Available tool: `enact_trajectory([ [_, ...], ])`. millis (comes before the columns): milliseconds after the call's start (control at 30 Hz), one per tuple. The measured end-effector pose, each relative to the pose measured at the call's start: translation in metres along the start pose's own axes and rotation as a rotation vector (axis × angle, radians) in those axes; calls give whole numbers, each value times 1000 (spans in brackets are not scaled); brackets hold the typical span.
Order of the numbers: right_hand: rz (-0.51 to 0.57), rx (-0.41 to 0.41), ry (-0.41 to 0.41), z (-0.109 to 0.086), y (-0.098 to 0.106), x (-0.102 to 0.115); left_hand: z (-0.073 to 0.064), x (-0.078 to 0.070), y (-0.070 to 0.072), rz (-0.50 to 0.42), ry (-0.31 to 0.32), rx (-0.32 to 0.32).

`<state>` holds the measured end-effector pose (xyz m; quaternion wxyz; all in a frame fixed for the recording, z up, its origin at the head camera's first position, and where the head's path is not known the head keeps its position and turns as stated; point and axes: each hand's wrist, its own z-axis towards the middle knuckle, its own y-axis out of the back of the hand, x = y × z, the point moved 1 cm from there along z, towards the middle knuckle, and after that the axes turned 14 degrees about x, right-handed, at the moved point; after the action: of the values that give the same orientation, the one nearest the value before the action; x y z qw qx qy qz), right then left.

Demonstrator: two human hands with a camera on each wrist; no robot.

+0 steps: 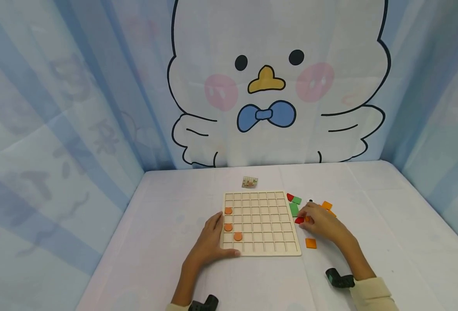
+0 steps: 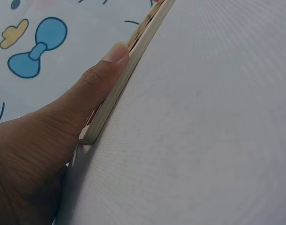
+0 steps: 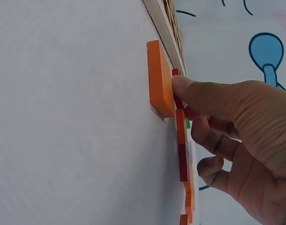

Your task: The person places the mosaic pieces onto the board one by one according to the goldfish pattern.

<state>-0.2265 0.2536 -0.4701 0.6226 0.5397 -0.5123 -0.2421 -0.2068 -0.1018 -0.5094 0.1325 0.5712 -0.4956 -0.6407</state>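
A pale wooden grid board (image 1: 260, 224) lies on the table, with three round orange pieces (image 1: 238, 236) in cells toward its left side. My left hand (image 1: 209, 242) rests at the board's near left corner, fingers along the left edge and thumb (image 2: 115, 54) laid straight on the near rim. Just off the board's right edge, my right hand (image 1: 322, 220) pinches a red piece (image 1: 299, 220) between thumb and forefinger; its other fingers are bent. An orange square tile (image 3: 159, 82) lies beside that thumb, and green pieces (image 1: 294, 210) lie just beyond the fingertips.
More orange tiles (image 1: 327, 205) lie partly hidden behind the right hand. Another red piece (image 1: 289, 197) sits near the board's far right corner. A small patterned card or packet (image 1: 250, 182) lies behind the board. A printed curtain (image 1: 267, 142) rises at the table's far edge.
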Motion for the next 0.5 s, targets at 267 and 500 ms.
enact_trajectory([
  [267,-1,-4,9,3,-3,-6,-1,0,1,11,12,8],
  [500,-11,11,2,3,0,-5,0,0,1,22,16,-3],
])
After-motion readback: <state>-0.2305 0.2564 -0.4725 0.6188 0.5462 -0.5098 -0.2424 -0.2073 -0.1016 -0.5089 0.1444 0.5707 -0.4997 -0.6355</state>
